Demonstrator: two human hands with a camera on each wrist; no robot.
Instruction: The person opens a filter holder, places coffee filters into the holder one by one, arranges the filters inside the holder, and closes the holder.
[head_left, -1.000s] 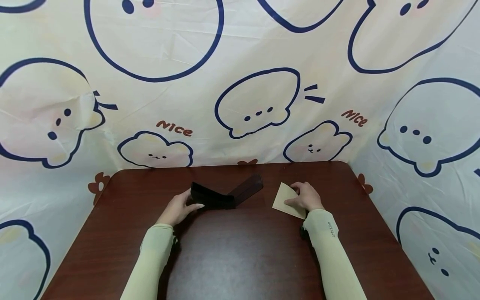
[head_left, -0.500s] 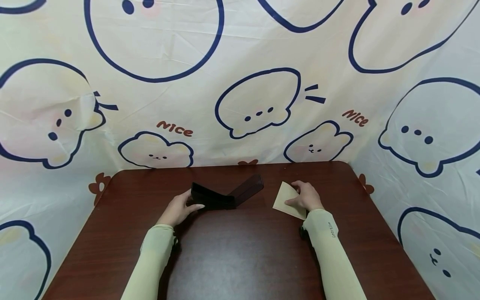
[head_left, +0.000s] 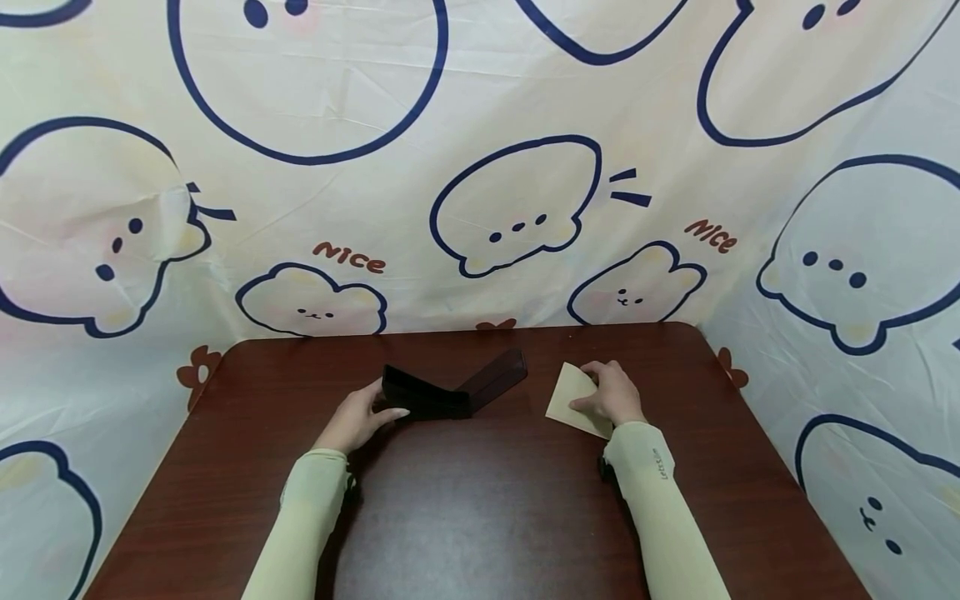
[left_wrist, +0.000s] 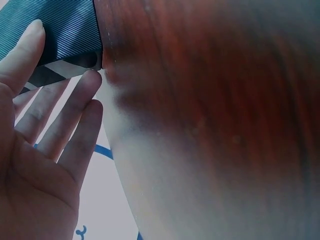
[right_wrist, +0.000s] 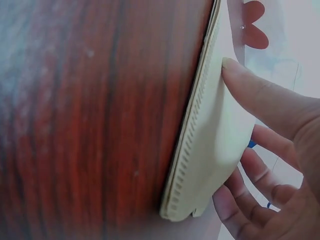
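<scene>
My left hand [head_left: 355,423] grips the left end of a black ribbed box [head_left: 427,402]. Its dark see-through lid [head_left: 495,380] stands swung out to the right. In the left wrist view the thumb lies over the box's finely ridged face [left_wrist: 67,30], while the fingers reach beneath its edge. To the right, my right hand [head_left: 618,394] pinches a thin stack of beige coffee filter papers [head_left: 566,402] against the table. The right wrist view shows the papers' crimped edge [right_wrist: 187,150], thumb on top and fingers curled at the far side.
Both things lie toward the back of a dark brown wooden table [head_left: 487,517]. A white cloth [head_left: 405,208] with blue cartoon outlines hangs close behind the table and along both sides.
Almost nothing differs. The right hand and forearm have shifted very slightly; the left hand and the black box stay where they were.
</scene>
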